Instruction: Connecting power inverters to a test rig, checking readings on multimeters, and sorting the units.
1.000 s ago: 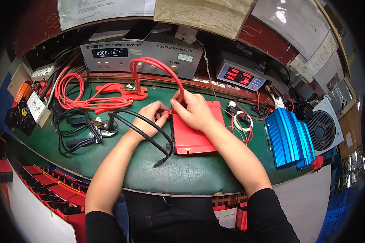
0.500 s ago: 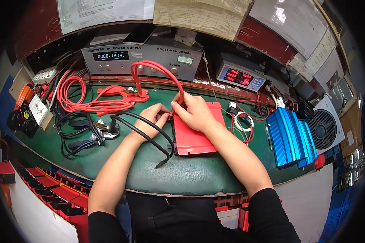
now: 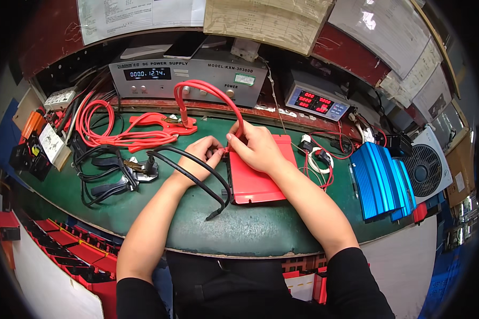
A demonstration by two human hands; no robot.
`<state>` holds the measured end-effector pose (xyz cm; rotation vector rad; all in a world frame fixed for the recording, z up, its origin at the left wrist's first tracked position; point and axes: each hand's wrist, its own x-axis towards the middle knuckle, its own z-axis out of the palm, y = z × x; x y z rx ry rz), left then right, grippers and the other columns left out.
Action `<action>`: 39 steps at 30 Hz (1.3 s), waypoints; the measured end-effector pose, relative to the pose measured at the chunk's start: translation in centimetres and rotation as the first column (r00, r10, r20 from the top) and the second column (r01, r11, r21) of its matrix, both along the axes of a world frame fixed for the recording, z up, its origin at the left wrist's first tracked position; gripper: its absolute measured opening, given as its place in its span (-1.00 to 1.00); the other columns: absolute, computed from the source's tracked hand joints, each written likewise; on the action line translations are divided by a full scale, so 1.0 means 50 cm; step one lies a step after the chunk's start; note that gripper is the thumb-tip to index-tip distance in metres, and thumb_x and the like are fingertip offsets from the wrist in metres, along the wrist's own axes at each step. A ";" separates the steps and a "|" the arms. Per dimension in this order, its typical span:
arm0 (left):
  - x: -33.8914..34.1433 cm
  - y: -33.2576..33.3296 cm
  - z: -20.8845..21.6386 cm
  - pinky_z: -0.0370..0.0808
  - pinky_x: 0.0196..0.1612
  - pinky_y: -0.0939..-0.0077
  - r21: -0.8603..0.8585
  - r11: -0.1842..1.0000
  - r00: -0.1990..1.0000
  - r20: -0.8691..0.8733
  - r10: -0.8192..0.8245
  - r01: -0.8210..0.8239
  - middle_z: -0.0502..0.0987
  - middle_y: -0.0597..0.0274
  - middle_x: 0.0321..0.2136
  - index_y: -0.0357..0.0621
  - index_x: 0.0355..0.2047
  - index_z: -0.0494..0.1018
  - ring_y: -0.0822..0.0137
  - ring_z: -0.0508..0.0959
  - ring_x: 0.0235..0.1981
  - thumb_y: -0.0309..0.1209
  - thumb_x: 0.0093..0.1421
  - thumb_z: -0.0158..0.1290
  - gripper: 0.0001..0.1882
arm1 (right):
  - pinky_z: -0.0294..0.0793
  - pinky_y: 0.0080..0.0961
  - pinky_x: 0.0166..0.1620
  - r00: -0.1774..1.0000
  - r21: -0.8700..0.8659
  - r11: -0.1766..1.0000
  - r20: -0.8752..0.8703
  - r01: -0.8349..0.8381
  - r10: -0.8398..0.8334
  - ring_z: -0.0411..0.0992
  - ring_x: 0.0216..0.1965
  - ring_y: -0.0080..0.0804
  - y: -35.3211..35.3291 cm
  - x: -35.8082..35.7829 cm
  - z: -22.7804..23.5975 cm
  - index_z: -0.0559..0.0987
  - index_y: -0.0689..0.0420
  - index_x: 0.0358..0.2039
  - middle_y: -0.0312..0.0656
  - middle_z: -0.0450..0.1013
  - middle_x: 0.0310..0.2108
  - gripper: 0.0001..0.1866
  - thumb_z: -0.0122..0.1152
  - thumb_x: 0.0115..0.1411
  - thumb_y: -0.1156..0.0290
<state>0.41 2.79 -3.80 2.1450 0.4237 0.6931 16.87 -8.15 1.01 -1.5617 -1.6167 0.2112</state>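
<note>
1. Barely anything has moved since half a second ago: the view has drifted slightly, while left hand (image 3: 199,151) and right hand (image 3: 255,149) keep their places.
2. Nearest, a black cable's (image 3: 214,213) loose end lies on the green worktop (image 3: 245,236), just left of the red metal case (image 3: 261,183).
3. Well left of the case lies a black-handled clamp (image 3: 109,189).
4. At the case's far left corner, the right hand grips a red cable (image 3: 240,119); the left fingertips bunch beside it, their exact hold hidden.
5. Behind lie a red clamp (image 3: 189,126), then a grey power supply (image 3: 223,77).
</note>
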 end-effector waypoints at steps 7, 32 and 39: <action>0.003 0.009 -0.010 0.47 -0.34 0.32 0.118 0.993 0.999 0.035 0.016 -0.020 0.50 0.03 -0.45 -0.30 -0.34 0.45 0.12 0.53 -0.44 -0.41 0.22 0.07 -0.84 | 0.46 -0.42 -0.42 1.000 0.001 1.000 0.009 -0.007 0.007 0.54 -0.52 -0.32 0.000 -0.001 0.004 0.47 0.25 -0.32 -0.11 0.51 -0.56 -0.83 0.18 0.26 0.39; 0.009 0.014 -0.016 0.46 -0.30 0.39 0.299 0.951 0.996 0.077 0.054 -0.075 0.48 0.13 -0.46 -0.25 -0.34 0.46 0.23 0.51 -0.37 -0.42 0.17 0.11 -0.85 | 0.51 -0.38 -0.36 0.999 -0.008 1.000 0.038 0.000 0.000 0.57 -0.48 -0.26 -0.001 0.005 0.009 0.48 0.25 -0.30 -0.10 0.53 -0.54 -0.83 0.18 0.25 0.40; -0.004 -0.001 0.004 0.45 -0.28 0.33 0.020 0.998 0.996 0.065 0.055 -0.057 0.46 0.07 -0.48 -0.27 -0.36 0.47 0.14 0.49 -0.39 -0.41 0.19 0.10 -0.85 | 0.52 -0.39 -0.36 1.000 -0.027 1.000 0.004 0.005 -0.005 0.58 -0.48 -0.27 0.000 -0.002 0.002 0.48 0.25 -0.30 -0.10 0.54 -0.54 -0.83 0.17 0.26 0.39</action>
